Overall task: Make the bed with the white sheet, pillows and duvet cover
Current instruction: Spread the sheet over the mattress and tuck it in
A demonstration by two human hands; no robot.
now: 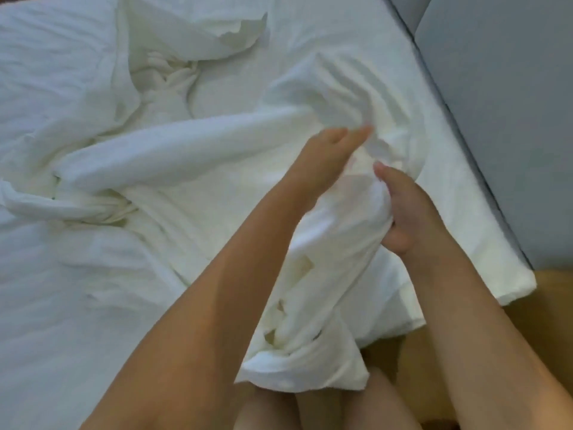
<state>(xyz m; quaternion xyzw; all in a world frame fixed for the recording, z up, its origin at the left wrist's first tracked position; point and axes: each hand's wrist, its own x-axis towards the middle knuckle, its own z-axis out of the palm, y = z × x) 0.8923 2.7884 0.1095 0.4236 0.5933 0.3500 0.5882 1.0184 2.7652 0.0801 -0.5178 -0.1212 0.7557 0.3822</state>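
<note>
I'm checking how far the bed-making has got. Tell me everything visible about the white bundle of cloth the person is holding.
The white bundle of cloth is soft, creased fabric gathered into a long roll that runs from the person's knees up onto the bed. Its upper end fans into folds near the bed's right edge; its lower end hangs off the mattress. The right hand grips its side, the left hand reaches into its upper folds. Whether it is sheet or duvet cover cannot be told.
</note>
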